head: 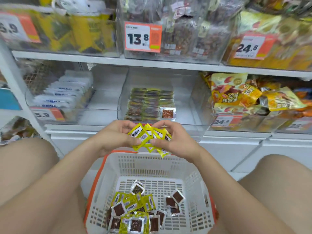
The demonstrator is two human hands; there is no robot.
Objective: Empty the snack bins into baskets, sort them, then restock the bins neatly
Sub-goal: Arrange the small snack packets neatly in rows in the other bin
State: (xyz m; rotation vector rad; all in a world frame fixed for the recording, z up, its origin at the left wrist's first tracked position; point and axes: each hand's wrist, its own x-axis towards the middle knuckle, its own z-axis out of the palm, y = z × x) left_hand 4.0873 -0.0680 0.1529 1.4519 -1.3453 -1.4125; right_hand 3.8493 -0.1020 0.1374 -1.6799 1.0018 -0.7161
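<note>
Hands are both engaged on one bundle: the left hand [116, 137] and the right hand [174, 140] meet at mid-frame and pinch a fanned clutch of small yellow packets [147, 138] from either side, thumbs at the lower edge and fingers curled over the top. Bundle is held above the far rim of the white basket [152, 163], which stands between the person's knees, and just below the front lip of the clear bin [185, 92] on the lower shelf. Bin lies straight ahead of and slightly above the hands, near, with neither hand plainly the closer; the bare floor of the bin lies to the right of the stocked rows, so the right hand is judged better placed for that side. Stocked rows [146, 103] occupy the left and middle of the bin, packets overlapped flat in columns running front to back, with one brown-windowed packet [167, 113] lying alone at their right front corner. Bundle's long axis runs left to right across the hands, its packets askew and not squared, a barcode face toward the camera; it is judged to need aligning before joining a column. Loose packets [135, 210] lie in the basket, yellow and white-edged brown kinds mixed in a heap at the near side, so sorting and restocking are judged part done
</note>
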